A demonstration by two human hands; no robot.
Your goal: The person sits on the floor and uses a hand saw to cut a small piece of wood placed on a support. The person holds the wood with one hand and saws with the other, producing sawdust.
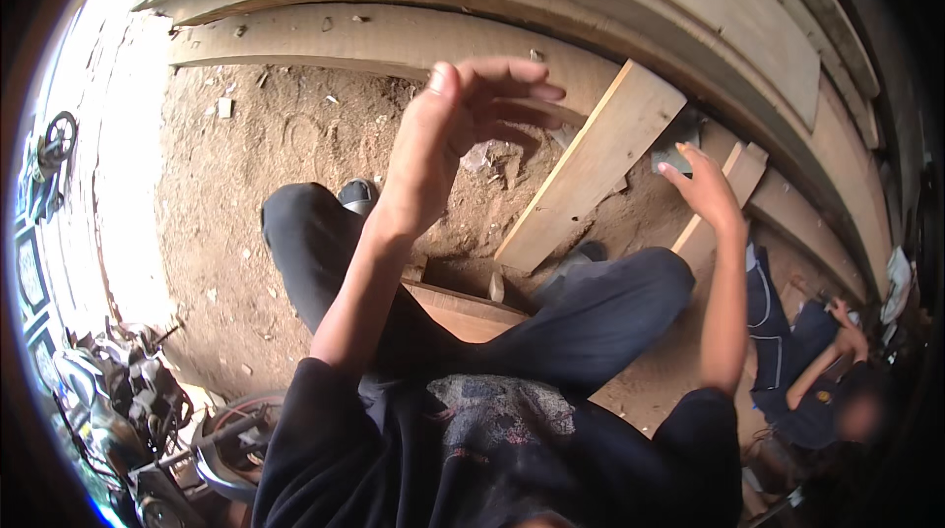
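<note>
My left hand [472, 115] is raised over the dirt floor, palm turned inward, fingers apart and slightly bent, with nothing in it. Below and to its right a pale wooden board [591, 169] slants from a stack of timber down toward my legs. My right hand [704, 188] is beyond that board, its thumb and fingers curled toward each other. A small orange tip shows at the fingers, and a flat greyish piece [674, 146] lies at or behind them; what exactly the hand holds is unclear. Close to its wrist is another short board [722, 198].
Long curved-looking planks [394, 36] line the far side and right. A piece of wood [463, 311] lies between my bent legs. Parked motorcycles [128, 420] stand at lower left. Another person [817, 371] sits at the right. Wood scraps litter the dirt floor [236, 233].
</note>
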